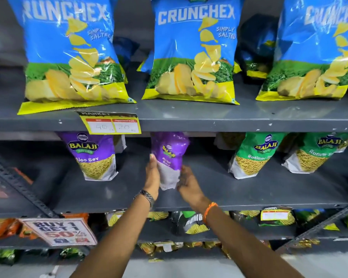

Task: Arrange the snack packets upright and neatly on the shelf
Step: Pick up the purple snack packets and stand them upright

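Note:
A purple Balaji packet [169, 155] stands roughly upright in the middle of the grey middle shelf [249, 189], blurred and turned partly sideways. My left hand [153, 173] grips its left side and my right hand [186, 182] grips its lower right corner. Another purple Aloo Sev packet [96, 157] stands upright to the left. On the right, two green Ratlami Sev packets [253, 155] [317, 151] stand leaning slightly.
Three big blue Crunchex bags [68, 53] [191, 51] [317, 55] stand on the upper shelf [189, 117], which carries a yellow price tag [111, 124]. Lower shelves hold mixed packets and a "Buy 1 Get 1" sign [60, 231]. A slotted metal upright [20, 183] runs diagonally at left.

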Demonstrator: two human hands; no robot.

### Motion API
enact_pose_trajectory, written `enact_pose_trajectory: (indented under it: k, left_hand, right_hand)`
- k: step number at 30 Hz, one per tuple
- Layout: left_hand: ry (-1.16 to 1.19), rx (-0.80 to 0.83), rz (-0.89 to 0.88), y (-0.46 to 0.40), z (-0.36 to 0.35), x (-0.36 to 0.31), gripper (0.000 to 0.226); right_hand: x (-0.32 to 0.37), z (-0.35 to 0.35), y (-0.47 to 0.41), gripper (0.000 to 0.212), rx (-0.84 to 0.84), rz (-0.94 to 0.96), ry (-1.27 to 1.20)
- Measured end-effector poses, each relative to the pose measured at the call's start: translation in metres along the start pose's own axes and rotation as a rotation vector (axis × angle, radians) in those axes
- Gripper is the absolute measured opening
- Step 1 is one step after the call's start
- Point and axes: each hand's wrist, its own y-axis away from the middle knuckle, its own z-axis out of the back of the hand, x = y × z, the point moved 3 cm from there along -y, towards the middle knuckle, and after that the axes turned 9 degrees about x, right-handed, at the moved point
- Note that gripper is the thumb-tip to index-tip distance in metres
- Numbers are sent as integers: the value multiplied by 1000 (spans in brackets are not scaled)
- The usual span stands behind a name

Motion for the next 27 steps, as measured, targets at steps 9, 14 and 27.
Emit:
enact_pose_trajectory:
  k: [9, 14, 27]
  left_hand:
    - [57, -111, -179, -10, 36, -28, 61]
    - [12, -187, -214, 42, -3, 32, 57]
    - [-470, 29, -243, -16, 58, 13, 102]
  right_hand:
    - [13, 31, -26, 35, -202, -81, -215]
    - [19, 42, -59, 74, -26, -124, 33]
    - [-23, 40, -56, 62, -29, -95, 27]
